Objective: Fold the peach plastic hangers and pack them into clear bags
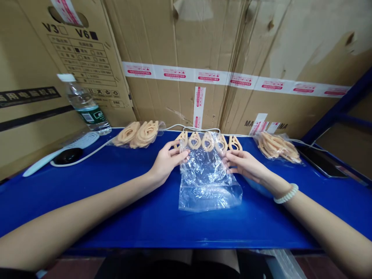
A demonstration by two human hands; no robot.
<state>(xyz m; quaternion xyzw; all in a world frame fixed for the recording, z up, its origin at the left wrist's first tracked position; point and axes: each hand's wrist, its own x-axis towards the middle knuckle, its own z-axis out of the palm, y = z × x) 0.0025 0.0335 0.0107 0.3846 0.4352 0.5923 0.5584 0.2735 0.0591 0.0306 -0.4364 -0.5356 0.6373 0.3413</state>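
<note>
A clear plastic bag (207,190) lies crinkled on the blue table, its lower end towards me. My left hand (167,161) pinches the bag's upper left edge between thumb and fingers. At the upper right edge, my right hand (245,164) grips it the same way, fingers slightly spread below. Several beige plastic clips with teardrop-shaped openings stand in a row behind the hands. The bag's far end overlaps the middle clips (207,142), and I cannot tell whether any are inside it. The rightmost clip (235,143) sits beyond the bag, near my right fingertips.
Bagged beige clips lie at the left (138,134) and right (277,147). Further left are a water bottle (90,108), a pale blue fly swatter (58,152) and a black oval object (68,156). A dark phone-like slab (321,161) rests right. Cardboard (180,46) walls the back.
</note>
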